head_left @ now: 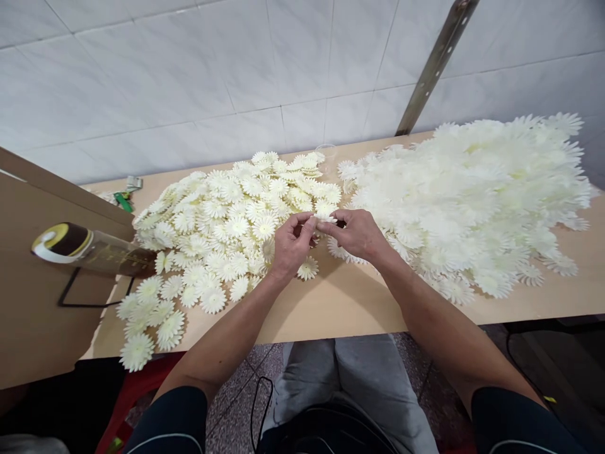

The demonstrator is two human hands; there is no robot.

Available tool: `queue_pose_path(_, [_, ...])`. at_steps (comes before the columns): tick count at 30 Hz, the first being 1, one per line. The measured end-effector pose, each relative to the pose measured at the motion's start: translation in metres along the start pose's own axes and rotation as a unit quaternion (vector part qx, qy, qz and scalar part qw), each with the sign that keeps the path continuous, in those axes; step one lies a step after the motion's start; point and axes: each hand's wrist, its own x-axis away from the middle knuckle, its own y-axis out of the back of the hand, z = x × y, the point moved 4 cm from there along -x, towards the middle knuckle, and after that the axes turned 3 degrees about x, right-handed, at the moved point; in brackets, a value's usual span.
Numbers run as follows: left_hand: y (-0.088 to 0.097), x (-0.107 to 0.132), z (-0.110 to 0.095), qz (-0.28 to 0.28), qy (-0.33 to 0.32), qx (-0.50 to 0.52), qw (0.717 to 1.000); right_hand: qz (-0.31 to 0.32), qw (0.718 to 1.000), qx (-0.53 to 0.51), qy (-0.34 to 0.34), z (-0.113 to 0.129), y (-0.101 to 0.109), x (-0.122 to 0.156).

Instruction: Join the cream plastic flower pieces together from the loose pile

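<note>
Both my hands meet over the middle of the table, between two heaps of artificial daisy-like flower heads. My left hand [293, 244] and my right hand [354, 232] pinch the edges of one pale cream flower head [325, 218] between thumbs and fingers. Its lower side is hidden by the fingers. Under my left hand a single loose flower head [308, 268] lies on the tabletop. To the left spreads a heap of yellowish-cream flower heads [227, 221]. On the right is a larger heap of whiter flower heads [482, 202].
A bottle with a yellow-rimmed lid [89, 249] stands at the left beside a cardboard panel [42, 284]. Behind it lies a small green object [123, 201]. A metal upright [435, 69] runs up the tiled wall [189, 75]. The table's front edge [331, 331] is near my lap.
</note>
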Motion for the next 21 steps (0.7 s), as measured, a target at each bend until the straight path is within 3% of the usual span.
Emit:
queue_pose_path(4, [0.0008, -0.004, 0.0037, 0.025, 0.02, 0.01, 0.999, 0.001, 1.0, -0.005, -0.007, -0.0007, -0.0016, 0.0])
queue_pose_path(12, [0.0036, 0.0031, -0.0023, -0.026, -0.04, -0.031, 0.998, 0.027, 0.993, -0.113, -0.035, 0.004, 0.0002, 0.0026])
queue_pose_path(21, [-0.0006, -0.0039, 0.0031, 0.022, 0.031, 0.028, 0.999, 0.009, 1.0, -0.023, -0.003, -0.0009, 0.0003, -0.0007])
